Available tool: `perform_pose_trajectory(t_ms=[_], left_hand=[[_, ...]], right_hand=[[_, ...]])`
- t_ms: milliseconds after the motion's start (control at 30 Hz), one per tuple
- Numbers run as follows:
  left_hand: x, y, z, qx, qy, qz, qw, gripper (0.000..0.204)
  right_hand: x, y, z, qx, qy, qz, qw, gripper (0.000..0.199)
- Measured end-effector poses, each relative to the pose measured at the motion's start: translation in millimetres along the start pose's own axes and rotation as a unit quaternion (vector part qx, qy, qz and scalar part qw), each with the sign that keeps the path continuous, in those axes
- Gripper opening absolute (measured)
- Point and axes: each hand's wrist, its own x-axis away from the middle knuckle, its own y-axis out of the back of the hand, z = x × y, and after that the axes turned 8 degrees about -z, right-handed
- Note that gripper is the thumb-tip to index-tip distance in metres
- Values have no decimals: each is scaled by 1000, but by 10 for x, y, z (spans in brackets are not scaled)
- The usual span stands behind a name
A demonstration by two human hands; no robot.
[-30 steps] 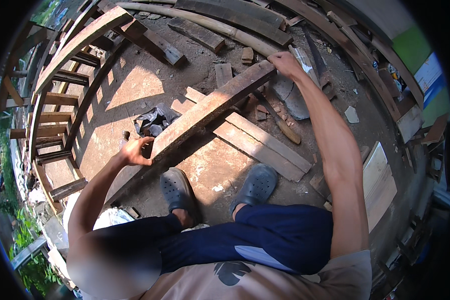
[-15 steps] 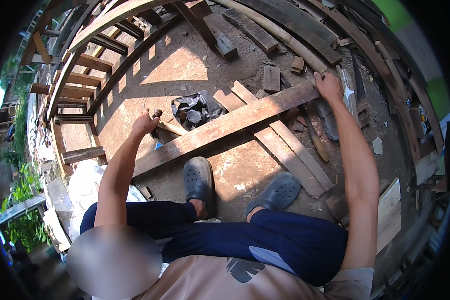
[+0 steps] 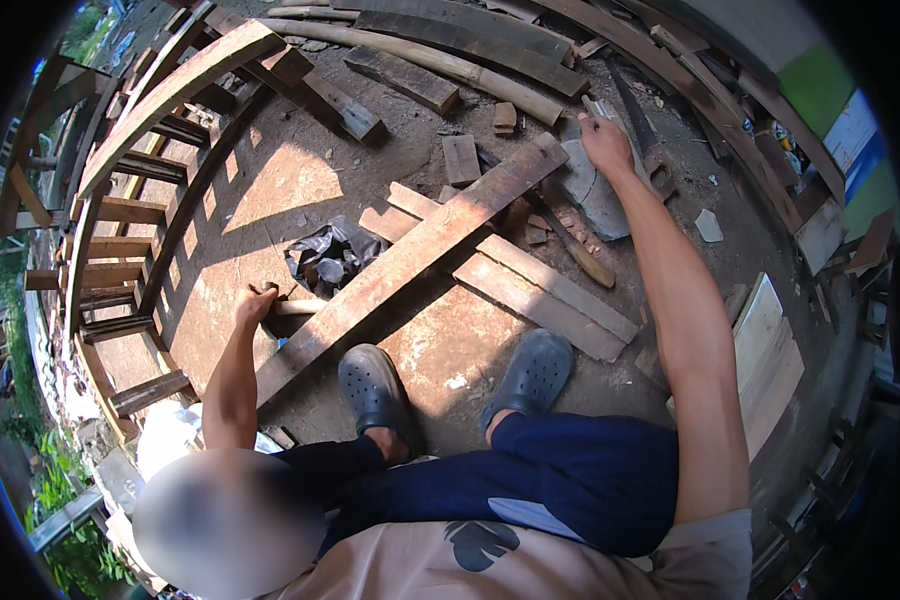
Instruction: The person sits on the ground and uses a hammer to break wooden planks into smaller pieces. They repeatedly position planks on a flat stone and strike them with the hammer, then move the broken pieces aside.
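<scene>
We see the thick plank (image 3: 425, 258) lying aslant between the hands, across two thinner boards (image 3: 530, 302), far end just left of the curled right hand (image 3: 607, 147), nearer half right of the left hand (image 3: 254, 304), bent by a hammer (image 3: 300, 307), whether either grips anything we cannot tell

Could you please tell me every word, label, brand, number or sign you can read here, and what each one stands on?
There is no readable text in this view.
Long wooden beam: no lettering can be made out.
Shirt: a dark leaf-like print, with no words visible on it.
Blue and white panel at the right: too blurred to tell whether it bears any lettering.
</scene>
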Motion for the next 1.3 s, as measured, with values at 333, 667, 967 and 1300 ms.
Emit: perform_pose_trajectory(t_ms=[333,667,967,1300], left_hand=[[280,516,3,171,-106,-85,976,53],[623,2378,-1751,-145,-425,-158,879,36],[1208,1736,-3963,105,-356,76,925,64],[1720,-11,-4698,147,-322,92,931,90]], right_hand=[[-7,-127,438,-68,100,-30,992,49],[400,-170,1368,-187,296,134,927,51],[876,125,1838,-87,335,352,869,92],[650,913,244,50,38,121,991,60]])
